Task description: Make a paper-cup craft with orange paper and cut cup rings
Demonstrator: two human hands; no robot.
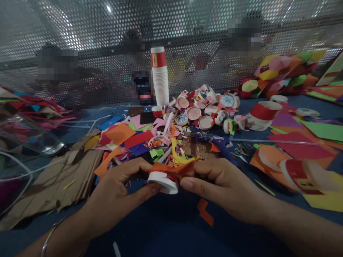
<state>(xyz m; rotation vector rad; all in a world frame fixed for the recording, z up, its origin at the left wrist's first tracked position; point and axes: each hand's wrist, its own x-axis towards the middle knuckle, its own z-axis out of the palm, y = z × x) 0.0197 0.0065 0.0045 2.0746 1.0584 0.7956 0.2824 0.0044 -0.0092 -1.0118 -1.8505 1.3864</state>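
My left hand (120, 189) and my right hand (217, 184) meet low in the middle, both closed on a small paper cup (164, 181) lying on its side, white rim toward me. An orange paper strip (174, 167) is wrapped over the cup's top, pinched under the fingers of both hands. My left thumb presses the cup's rim from below; my right thumb rests against its right side. A metal bangle (50, 233) circles my left wrist.
Coloured paper scraps (128, 137) litter the blue table (166, 228). A tall stack of cups (160, 76) stands at the back centre, with a heap of cut cup pieces (203, 109) beside it. Cardboard (53, 182) lies left, a tipped cup stack (261, 114) right, a perforated metal screen (107, 43) behind.
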